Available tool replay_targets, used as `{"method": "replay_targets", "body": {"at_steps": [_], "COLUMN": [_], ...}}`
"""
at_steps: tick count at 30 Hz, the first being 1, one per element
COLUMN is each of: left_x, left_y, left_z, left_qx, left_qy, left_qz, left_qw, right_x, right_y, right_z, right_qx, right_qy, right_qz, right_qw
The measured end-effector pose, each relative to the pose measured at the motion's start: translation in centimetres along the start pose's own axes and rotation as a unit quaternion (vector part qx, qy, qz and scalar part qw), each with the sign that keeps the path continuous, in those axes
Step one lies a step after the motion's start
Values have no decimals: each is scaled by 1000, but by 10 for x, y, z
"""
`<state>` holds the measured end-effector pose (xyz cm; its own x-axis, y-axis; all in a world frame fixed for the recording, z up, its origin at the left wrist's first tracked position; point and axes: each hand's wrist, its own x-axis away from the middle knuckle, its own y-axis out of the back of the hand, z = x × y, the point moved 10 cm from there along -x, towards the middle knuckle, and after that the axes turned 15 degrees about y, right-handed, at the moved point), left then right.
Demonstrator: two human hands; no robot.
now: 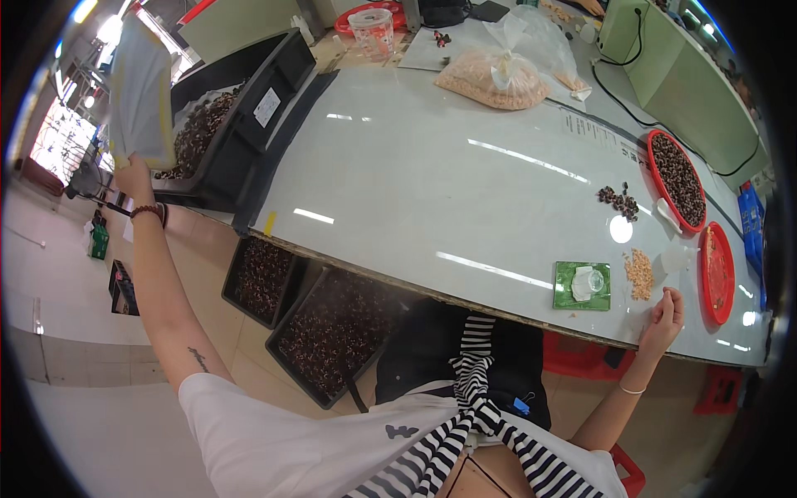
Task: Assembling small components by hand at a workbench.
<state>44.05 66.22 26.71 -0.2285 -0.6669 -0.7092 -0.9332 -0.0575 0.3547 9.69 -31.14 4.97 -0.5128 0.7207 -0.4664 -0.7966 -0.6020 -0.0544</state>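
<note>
At the far left, my left hand (134, 179) is raised and closed on the lower edge of a whitish flat sheet with yellow edges (143, 91). The sheet stands upright beside a black bin (278, 70) of small dark and pale parts. My right hand (662, 319) rests near the table's front edge at right, fingers curled together; whether anything is between them I cannot make out. Just beyond its fingertips lie a small translucent piece (677, 259) and a pile of small tan parts (639, 274). Left of these sits a green square pad (567, 299) with a white piece (587, 284) on it.
A red tray of dark parts (679, 181) and another red tray (716, 275) stand at right, near loose dark parts (619, 202). A clear bag of tan parts (490, 79) lies at the back. Under the table are black trays (332, 332) of dark parts.
</note>
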Motion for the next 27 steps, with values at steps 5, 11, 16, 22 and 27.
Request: {"method": "replay_targets", "body": {"at_steps": [5,11,16,22,27], "left_x": [7,25,30,239,348], "left_y": [6,32,56,136,130], "left_z": [-51,-66,-17,-16,-31], "left_qx": [-13,394,647,461,406], "left_qy": [-77,143,263,424,495], "left_qz": [8,23,345,379,454], "left_qw": [997,907,627,682,620], "right_x": [1,2,4,0,1], "right_y": [5,-3,-2,2,-3], "right_z": [-2,0,1,0,-2], "right_qx": [16,17,23,33,30], "right_qy": [4,0,4,2,1], "right_qz": [-15,2,-12,3,7], "right_qw": [1000,1000,1000,999,1000]}}
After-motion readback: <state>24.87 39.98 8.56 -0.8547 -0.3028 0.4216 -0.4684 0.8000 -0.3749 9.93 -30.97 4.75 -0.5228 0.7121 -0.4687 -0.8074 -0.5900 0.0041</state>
